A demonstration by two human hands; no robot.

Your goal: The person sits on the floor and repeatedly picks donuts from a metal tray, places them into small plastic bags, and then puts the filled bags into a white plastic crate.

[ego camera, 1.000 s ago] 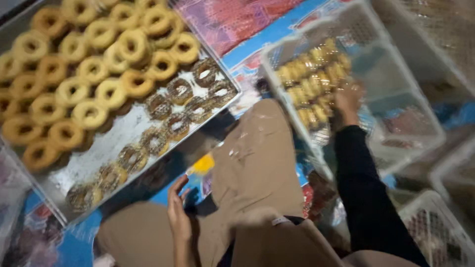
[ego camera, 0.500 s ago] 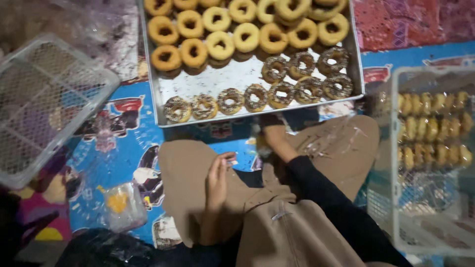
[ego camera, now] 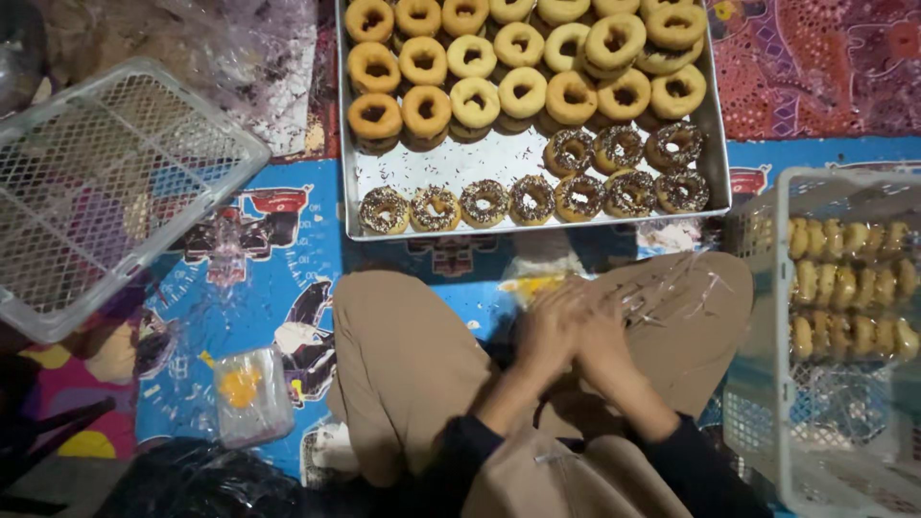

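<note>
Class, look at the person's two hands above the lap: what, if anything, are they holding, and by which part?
It cannot be told: the left hand and right hand are pressed together and blurred, with thin clear plastic film beside them.

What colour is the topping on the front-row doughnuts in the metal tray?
Dark brown with pale sprinkles, on the front-row doughnuts in the metal tray; head view.

A blue cartoon-printed floor mat (ego camera: 288, 278) meets a red patterned cloth (ego camera: 815, 67) under dim light.
</note>
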